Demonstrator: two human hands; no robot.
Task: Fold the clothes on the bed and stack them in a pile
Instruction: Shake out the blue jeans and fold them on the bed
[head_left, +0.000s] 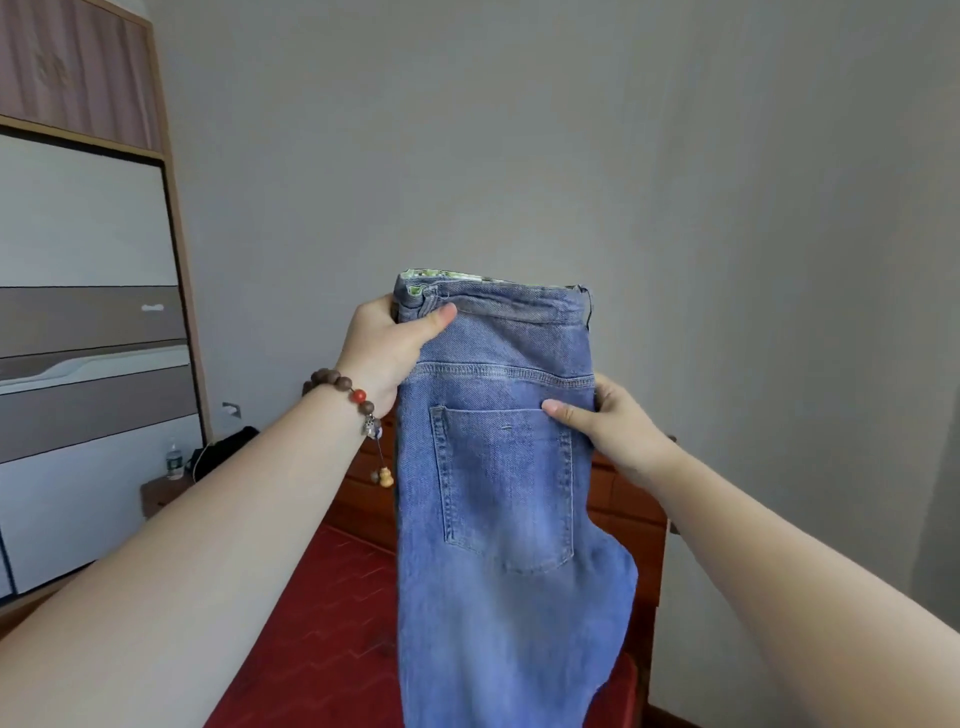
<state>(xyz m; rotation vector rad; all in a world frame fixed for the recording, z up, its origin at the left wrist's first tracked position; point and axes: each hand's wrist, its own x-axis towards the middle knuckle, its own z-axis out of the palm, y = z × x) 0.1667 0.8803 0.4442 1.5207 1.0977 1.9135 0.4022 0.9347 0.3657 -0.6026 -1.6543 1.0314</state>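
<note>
A pair of blue jeans (498, 467) hangs in the air in front of the person, held up over the bed (322, 623), which is covered in a dark red spread. The jeans are doubled lengthwise, with one back pocket facing the camera and the waistband at the top, where a strip of green patterned lining shows along the upper edge. The legs drop straight down and run out of the bottom of the view.

The left hand (387, 345) has its grip closed on the waistband at the upper left corner, the thumb pressed flat across the front of the denim and the fingers hidden behind it. A bracelet (353, 400) of brown beads with one red bead sits on that wrist, and a small pale charm dangles from it just beside the jeans' left edge.

The right hand (618, 426) grips the right edge of the jeans lower down, level with the top of the pocket. Its thumb lies across the front near the pocket corner and the fingers curl around behind the fabric.

Behind the jeans stands a reddish wooden headboard (623, 499) against a plain grey wall. At the left is a wardrobe (88, 312) with white and grey panels, and beside it a small nightstand (161, 493) carries a plastic bottle (174, 461) and something dark.
</note>
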